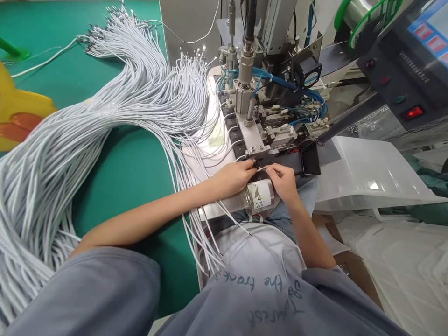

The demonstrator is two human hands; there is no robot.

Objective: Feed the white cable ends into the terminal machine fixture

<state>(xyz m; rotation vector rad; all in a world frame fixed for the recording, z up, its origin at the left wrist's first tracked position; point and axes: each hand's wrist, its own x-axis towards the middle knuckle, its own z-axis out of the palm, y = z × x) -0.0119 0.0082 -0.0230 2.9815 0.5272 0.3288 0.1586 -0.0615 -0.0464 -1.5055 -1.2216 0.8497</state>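
At the front edge of the machine, my left hand (238, 176) is closed in a pinch on a white cable (260, 169). My right hand (283, 182) pinches the same cable's end from the other side, its fingertips close to the left ones. What sits right between the fingertips is too small to make out. Just below both hands lies a clear jar (259, 196) with a printed label. Above them stands the soldering machine (250, 126), with metal cylinders, blue air tubes and a black slotted fixture (235, 133) holding several white cables.
A thick bundle of white cables (115, 109) drapes across the green mat (115, 168) at left, with loose ends hanging near my lap. On the right are a control panel (402, 79), a solder wire spool (364, 14), a black tray (311, 158) and a translucent plastic sheet (378, 172).
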